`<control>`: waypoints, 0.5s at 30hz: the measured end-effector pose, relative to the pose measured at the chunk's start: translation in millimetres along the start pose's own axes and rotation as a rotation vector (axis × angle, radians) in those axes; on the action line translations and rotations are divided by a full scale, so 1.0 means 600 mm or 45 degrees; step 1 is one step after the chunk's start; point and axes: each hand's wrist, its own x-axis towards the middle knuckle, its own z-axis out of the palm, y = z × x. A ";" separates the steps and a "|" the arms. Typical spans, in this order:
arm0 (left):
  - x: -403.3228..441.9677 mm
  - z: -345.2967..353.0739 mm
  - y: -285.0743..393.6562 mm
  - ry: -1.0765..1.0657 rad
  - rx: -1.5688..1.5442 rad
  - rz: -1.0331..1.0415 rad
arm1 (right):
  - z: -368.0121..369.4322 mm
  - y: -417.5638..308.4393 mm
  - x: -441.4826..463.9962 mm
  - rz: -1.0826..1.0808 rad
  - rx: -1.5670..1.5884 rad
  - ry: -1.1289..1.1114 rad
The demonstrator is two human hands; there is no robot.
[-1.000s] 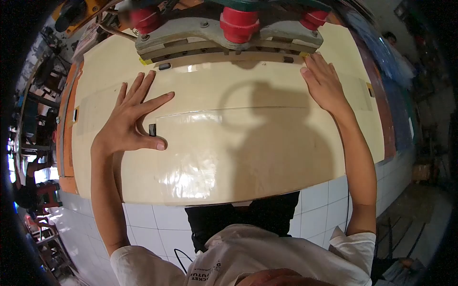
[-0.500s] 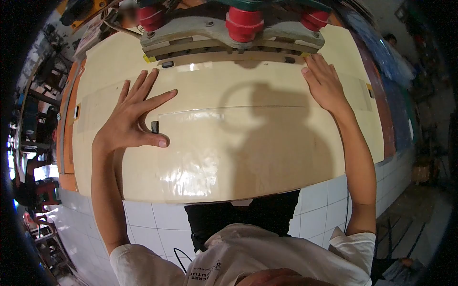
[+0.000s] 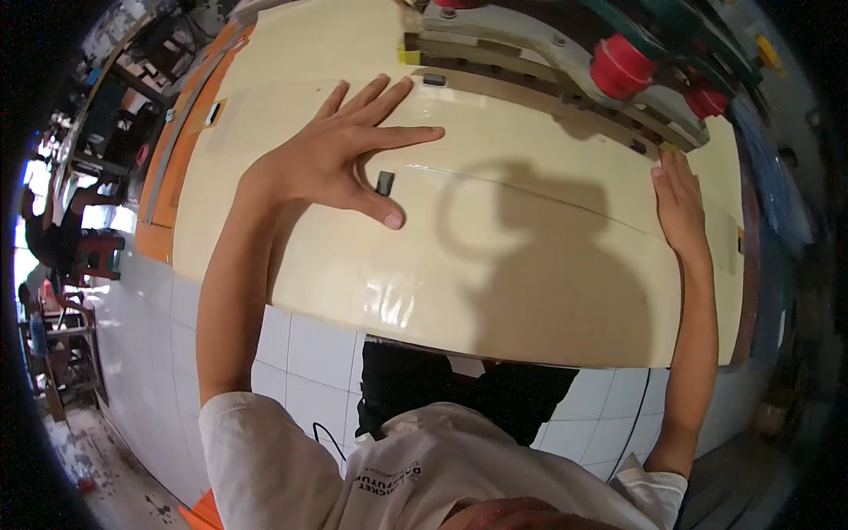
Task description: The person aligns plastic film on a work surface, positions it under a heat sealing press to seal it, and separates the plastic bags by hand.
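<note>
A large cream-coloured sheet [image 3: 424, 274], shiny in places, covers the table in front of me. My left hand [image 3: 331, 159] lies on it with fingers spread. A small dark block [image 3: 384, 184] sits between its thumb and index finger. My right hand [image 3: 680, 208] rests open near the sheet's right side, its fingertips by the right end of a long metal machine bar [image 3: 530, 75]. Two more dark blocks, one on the left [image 3: 434, 79] and one on the right [image 3: 639, 147], lie along the bar's front edge. Yellow pieces mark the bar's ends.
Red cylindrical parts [image 3: 621, 67] stand on the machine above the bar. An orange board [image 3: 163, 212] with a metal strip shows at the left. Blue plastic [image 3: 777, 194] hangs over the right side. White tiles [image 3: 318, 353] lie below the table's near edge.
My view has turned, so the sheet and machine appear tilted and shifted right. Both hands stay on the sheet, the left still spread around the small dark block.
</note>
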 end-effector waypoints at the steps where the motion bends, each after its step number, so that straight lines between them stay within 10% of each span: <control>1: -0.001 0.001 0.001 0.019 0.003 0.010 | 0.000 0.000 0.001 0.013 0.018 0.003; 15: -0.002 0.004 -0.001 0.021 -0.002 -0.006 | 0.006 0.014 0.003 0.020 0.113 0.024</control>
